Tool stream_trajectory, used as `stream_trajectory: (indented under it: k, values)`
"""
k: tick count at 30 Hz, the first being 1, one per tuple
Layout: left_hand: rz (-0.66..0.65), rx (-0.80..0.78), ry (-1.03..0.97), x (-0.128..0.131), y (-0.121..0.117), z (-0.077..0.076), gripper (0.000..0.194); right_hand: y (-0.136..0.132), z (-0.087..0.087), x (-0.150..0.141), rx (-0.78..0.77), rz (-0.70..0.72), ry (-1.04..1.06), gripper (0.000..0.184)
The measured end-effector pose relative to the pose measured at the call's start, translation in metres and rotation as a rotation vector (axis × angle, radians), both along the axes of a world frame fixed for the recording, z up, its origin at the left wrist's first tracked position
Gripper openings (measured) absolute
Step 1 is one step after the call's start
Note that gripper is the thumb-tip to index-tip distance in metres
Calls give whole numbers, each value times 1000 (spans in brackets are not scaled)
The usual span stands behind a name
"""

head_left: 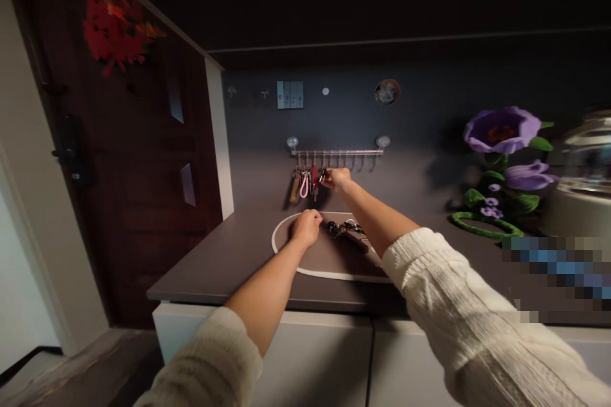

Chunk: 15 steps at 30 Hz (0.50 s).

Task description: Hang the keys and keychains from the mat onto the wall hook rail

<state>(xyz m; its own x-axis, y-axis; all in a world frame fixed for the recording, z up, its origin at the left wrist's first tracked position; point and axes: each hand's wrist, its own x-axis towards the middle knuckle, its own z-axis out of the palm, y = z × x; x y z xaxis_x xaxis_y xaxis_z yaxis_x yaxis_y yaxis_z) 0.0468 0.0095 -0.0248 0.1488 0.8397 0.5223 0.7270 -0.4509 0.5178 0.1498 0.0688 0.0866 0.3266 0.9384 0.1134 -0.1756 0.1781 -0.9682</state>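
My right hand (338, 179) is raised to the wall, its fingers pinching a small black and shiny piece, seemingly a key (323, 175), just under a hook of the metal hook rail (338, 153). Whether it hangs on the hook I cannot tell. Left of it hang a red key holder (314, 175), a pink loop strap (304, 186) and a brown key fob (294, 188). My left hand (308, 226) is closed low over the white-rimmed tray (273, 238); anything inside its fingers is hidden. Beside it on the tray lies a bunch of keys (337, 229) with a dark case (356, 243).
The dark countertop (205, 267) carries a purple flower decoration (501, 133) and a glass-topped container (585, 178) at the right. A dark shelf (382, 0) overhangs the wall, which bears a switch panel (290, 95). A brown door (153, 191) stands at the left.
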Motion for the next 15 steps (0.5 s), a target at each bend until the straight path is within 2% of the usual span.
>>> stream_trajectory:
  k: [15]
  values:
    - [6, -40, -11, -1, 1, 2, 16, -4, -11, 6, 32, 36, -48, 14]
